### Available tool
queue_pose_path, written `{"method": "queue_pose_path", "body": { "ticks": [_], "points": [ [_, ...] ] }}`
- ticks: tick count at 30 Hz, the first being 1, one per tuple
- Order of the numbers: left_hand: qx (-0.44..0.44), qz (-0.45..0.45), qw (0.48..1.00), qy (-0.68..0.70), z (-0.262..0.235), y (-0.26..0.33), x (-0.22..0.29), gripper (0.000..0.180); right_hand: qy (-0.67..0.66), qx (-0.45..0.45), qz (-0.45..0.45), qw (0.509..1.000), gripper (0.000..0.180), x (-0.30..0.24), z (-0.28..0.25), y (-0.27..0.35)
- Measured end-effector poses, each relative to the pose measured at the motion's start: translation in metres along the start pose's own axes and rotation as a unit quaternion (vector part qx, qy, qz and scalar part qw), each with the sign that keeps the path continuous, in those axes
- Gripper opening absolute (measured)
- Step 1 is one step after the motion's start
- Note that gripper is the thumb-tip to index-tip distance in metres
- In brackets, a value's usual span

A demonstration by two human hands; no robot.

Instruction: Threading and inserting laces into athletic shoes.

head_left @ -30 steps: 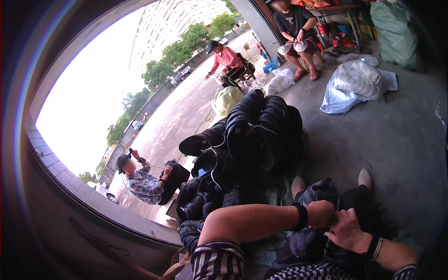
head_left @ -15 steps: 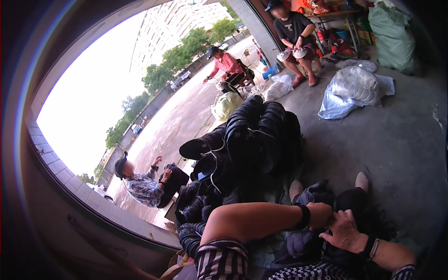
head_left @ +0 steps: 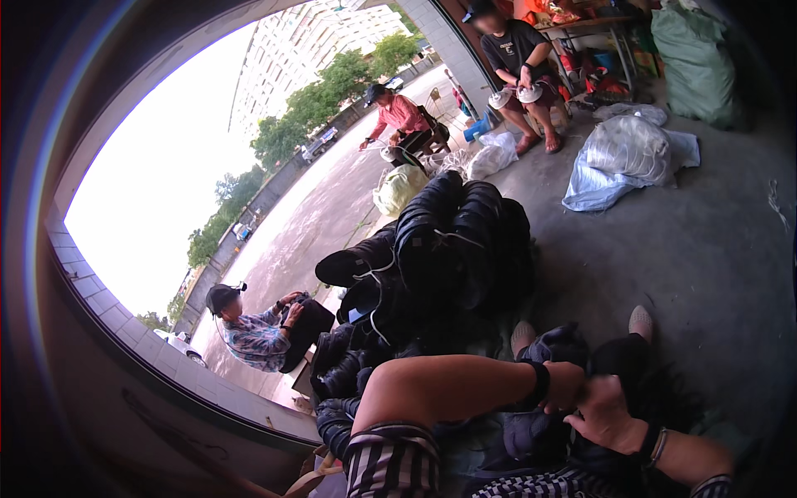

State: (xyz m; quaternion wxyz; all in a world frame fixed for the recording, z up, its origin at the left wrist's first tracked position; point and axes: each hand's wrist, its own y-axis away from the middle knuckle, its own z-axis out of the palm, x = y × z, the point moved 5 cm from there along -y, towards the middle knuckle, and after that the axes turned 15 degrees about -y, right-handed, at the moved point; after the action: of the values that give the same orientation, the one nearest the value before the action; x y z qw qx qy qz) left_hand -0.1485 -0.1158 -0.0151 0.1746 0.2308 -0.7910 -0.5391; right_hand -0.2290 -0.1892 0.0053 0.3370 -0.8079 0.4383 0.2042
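Observation:
My left hand (head_left: 564, 385) is closed in a fist low over my lap, its wrist in a black band. My right hand (head_left: 610, 417) meets it from the right, fingers curled in and somewhat blurred, thumb pointing left. Whatever the two hands pinch between them is hidden. Directly below them lies a dark purplish-grey bundle of cloth (head_left: 531, 433). Another dark bundle (head_left: 558, 342) rests just beyond, between my feet.
Nested stacks of black cap-like pieces (head_left: 427, 241), tied with white cord, stand ahead. Dark bundles (head_left: 336, 373) lie to the left. Three people sit farther off. A white plastic-wrapped bundle (head_left: 627, 149) and a green sack (head_left: 696, 70) are on the floor at far right.
My right hand has shifted slightly up and left against my left hand. The person at left has lowered a raised hand to the lap and turned the head.

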Motion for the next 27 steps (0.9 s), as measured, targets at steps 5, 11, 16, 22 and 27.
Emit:
{"method": "queue_pose_path", "body": {
  "ticks": [5,11,16,22,27],
  "points": [
    [-0.035,0.004,0.999,0.009,-0.001,0.007,0.001,0.022,0.0,0.005,-0.012,1.0,0.031,-0.002,-0.006,-0.002],
    [0.13,0.03,0.991,-0.006,-0.015,0.036,0.011,0.024,-0.014,0.004,-0.013,1.0,0.028,-0.004,-0.005,-0.002],
    [0.125,0.062,0.99,-0.017,-0.015,0.035,0.011,0.023,-0.001,0.025,-0.028,0.999,0.025,0.001,0.005,0.002],
    [0.097,0.104,0.99,0.004,-0.01,0.026,0.012,0.017,0.009,0.029,-0.045,0.999,0.025,-0.004,0.002,0.004],
    [0.13,0.14,0.979,-0.076,-0.013,0.019,0.016,0.012,0.015,0.004,-0.071,0.997,0.023,-0.002,0.0,0.006]
  ]
}}
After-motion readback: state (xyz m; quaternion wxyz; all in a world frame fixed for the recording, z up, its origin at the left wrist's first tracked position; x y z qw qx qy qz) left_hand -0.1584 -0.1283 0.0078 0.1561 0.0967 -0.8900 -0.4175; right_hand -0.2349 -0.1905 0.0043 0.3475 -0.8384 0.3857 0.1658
